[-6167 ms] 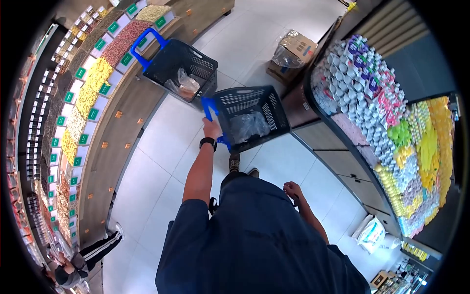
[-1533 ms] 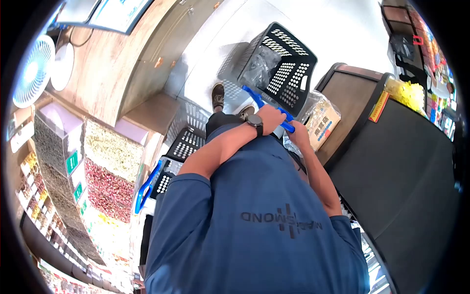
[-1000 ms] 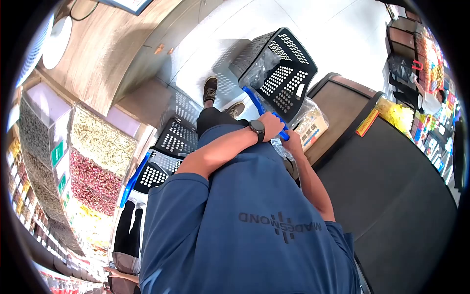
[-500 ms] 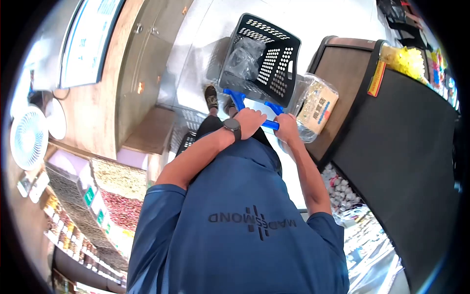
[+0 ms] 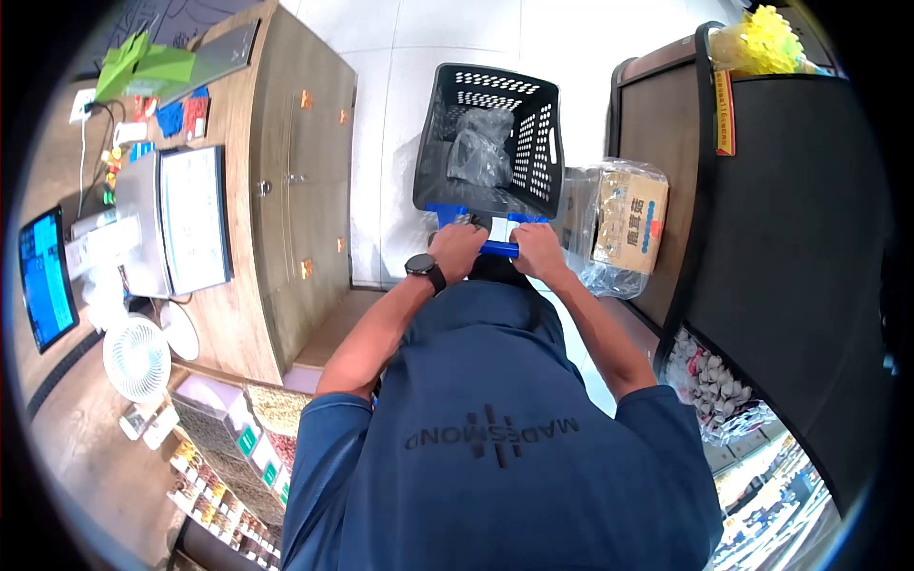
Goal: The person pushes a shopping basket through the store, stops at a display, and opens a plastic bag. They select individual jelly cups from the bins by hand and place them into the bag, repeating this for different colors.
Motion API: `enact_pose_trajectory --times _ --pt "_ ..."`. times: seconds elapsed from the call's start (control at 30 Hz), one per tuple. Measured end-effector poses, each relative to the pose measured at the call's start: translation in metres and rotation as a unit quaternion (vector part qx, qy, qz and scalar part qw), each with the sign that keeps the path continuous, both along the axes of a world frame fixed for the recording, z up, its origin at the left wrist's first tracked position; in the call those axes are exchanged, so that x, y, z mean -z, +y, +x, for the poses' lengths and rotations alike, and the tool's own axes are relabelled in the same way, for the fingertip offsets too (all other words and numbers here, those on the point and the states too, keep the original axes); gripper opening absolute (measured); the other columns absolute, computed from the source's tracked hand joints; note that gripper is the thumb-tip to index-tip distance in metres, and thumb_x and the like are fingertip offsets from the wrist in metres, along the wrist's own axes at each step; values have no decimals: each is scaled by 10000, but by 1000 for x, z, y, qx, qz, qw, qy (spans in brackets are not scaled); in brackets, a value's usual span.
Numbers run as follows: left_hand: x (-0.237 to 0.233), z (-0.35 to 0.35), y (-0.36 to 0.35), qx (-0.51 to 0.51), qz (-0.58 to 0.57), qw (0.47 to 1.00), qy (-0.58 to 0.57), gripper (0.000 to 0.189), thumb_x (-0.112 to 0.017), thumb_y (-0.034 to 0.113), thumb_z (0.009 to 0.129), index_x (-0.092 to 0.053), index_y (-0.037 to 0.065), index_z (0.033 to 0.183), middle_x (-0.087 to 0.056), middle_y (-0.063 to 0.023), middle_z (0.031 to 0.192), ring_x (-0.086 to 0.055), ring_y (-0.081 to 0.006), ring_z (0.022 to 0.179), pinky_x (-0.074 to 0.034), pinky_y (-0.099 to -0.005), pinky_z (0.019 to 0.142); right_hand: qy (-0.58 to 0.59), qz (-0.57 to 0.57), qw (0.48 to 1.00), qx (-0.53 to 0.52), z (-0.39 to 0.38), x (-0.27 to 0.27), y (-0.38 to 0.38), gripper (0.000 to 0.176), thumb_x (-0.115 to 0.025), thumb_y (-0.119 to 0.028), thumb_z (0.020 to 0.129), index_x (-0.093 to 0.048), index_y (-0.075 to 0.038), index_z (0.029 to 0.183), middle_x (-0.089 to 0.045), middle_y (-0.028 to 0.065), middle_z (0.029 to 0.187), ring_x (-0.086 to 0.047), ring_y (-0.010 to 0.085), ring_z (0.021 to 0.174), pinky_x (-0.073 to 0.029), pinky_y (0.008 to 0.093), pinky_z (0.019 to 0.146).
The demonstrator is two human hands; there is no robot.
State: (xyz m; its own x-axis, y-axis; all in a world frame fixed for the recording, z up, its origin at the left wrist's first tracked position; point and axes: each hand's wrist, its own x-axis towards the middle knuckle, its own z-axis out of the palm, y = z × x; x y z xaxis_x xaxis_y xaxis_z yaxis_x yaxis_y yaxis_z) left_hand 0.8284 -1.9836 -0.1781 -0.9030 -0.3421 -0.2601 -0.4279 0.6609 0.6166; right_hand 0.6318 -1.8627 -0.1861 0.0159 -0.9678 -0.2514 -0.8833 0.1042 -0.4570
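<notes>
A black shopping basket (image 5: 440, 143) with rows of round holes stands in front of me, fixed to a blue cart handle (image 5: 499, 249). Inside the basket lies a clear plastic bag (image 5: 482, 152); its contents I cannot make out. My left hand (image 5: 457, 249), below a dark wristwatch (image 5: 426, 271), is wrapped round the left part of the handle. My right hand (image 5: 539, 253) grips the right end of it. Both hands sit close together near the basket's rim.
On the left runs a wooden cabinet (image 5: 319, 143) topped by a screen (image 5: 195, 219) and a white fan (image 5: 138, 357). A plastic-wrapped carton (image 5: 630, 224) sits at right, against a black-topped counter (image 5: 790, 238). Bins of dry goods (image 5: 214, 447) are at lower left; pale floor (image 5: 457, 33) lies ahead.
The view has turned, so the cabinet top, screen and a second monitor at left show more. The cart now points straighter ahead. Both hands have stayed on the handle.
</notes>
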Motion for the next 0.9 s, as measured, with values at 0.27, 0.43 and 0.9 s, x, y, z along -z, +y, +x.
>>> enact_pose_trajectory --times 0.27,0.43,0.9 --pt "-7 -27 -46 5 -22 1000 16 75 -576 118 860 -606 86 921 -653 -145 859 -640 -354 870 -482 -495 737 16 12 999 31 -18 -2 -38 162 -704 -151 666 -652 -108 813 -628 88 827 -633 280 867 -450 415 782" --pt "0 -38 -78 65 -9 998 11 74 -583 91 837 -587 65 907 -660 -163 830 -657 -371 788 -507 -492 687 32 -8 998 54 -23 1 -61 106 -699 -144 680 -628 -119 756 -606 67 775 -625 272 829 -438 411 745" --pt "12 -76 -167 129 76 987 56 130 -589 113 868 -570 41 975 -653 -182 865 -654 -396 823 -501 -515 686 122 141 970 154 -48 -2 -132 90 -637 -132 696 -689 -134 770 -643 62 841 -652 269 909 -458 461 846"
